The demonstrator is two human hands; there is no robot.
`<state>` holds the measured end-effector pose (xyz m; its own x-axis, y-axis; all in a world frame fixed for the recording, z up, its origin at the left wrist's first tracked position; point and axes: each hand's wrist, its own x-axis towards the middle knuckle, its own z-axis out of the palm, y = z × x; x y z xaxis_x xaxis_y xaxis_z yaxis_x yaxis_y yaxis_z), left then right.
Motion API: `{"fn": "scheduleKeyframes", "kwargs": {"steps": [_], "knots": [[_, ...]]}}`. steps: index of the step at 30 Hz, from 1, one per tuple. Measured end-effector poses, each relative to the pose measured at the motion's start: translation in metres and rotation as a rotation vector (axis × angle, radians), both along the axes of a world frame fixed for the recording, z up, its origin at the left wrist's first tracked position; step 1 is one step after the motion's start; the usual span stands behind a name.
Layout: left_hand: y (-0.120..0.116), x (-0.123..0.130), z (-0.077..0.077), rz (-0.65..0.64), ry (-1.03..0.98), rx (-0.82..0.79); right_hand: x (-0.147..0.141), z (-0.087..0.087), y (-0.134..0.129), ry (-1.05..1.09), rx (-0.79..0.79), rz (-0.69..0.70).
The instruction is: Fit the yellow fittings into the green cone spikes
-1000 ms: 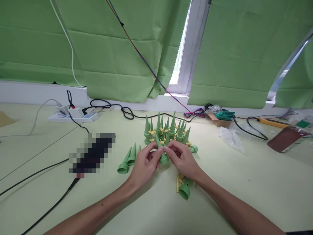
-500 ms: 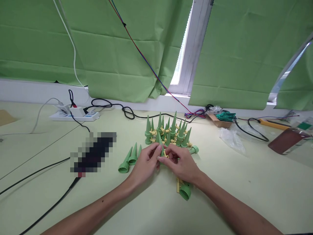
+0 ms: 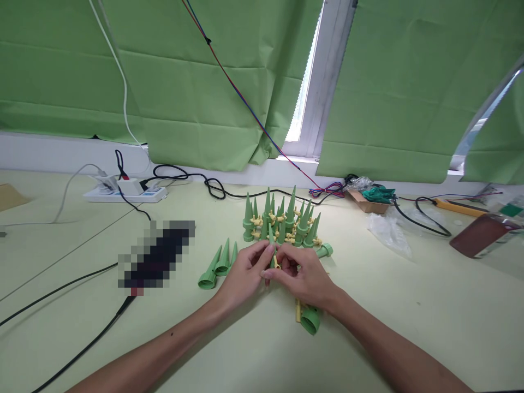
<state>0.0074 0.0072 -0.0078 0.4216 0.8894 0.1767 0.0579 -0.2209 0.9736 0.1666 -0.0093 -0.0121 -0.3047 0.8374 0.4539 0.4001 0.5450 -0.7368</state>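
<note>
Between my hands, a green plastic watering spike (image 3: 271,234) points up and away; its lower part is hidden by my fingers. My left hand (image 3: 250,265) is closed around the spike. My right hand (image 3: 301,270) pinches a small yellow valve (image 3: 277,264) against the spike's side. Just beyond stands a cluster of green spikes (image 3: 290,210) with yellow valves. Several loose spikes (image 3: 212,270) without visible valves stand left of my left hand. Under my right wrist lies another green spike (image 3: 310,321) beside a yellow valve (image 3: 298,311).
At the left lie a blurred-out dark object (image 3: 159,256) with a cable and, farther back, a white power strip (image 3: 126,191). To the right are a cardboard box (image 3: 368,204), a plastic bag (image 3: 387,232) and a reddish-brown bottle (image 3: 481,237) on its side. Black cable runs along the back.
The held spike and valve have shifted slightly, with the spike's tip a little lower and farther right. The valve's tube end now faces more toward me. Both hands keep their hold.
</note>
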Motion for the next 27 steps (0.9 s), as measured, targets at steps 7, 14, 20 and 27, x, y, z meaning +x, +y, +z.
{"fn": "scheduleKeyframes", "kwargs": {"steps": [7, 14, 20, 27], "knots": [[-0.0011, -0.0006, -0.0005, 0.004, 0.022, 0.022, 0.0, 0.0007, 0.0007, 0.024, 0.008, 0.027], [-0.0013, 0.0007, 0.0012, 0.035, 0.045, 0.055, -0.0002, -0.0021, 0.0007, 0.023, -0.018, 0.029], [-0.0012, 0.0002, 0.001, 0.039, 0.059, 0.075, -0.0006, -0.0023, 0.0005, 0.046, -0.026, 0.051], [-0.0018, -0.0003, 0.0017, 0.047, 0.074, 0.083, -0.0008, -0.0025, 0.0002, 0.026, -0.034, 0.049]]}}
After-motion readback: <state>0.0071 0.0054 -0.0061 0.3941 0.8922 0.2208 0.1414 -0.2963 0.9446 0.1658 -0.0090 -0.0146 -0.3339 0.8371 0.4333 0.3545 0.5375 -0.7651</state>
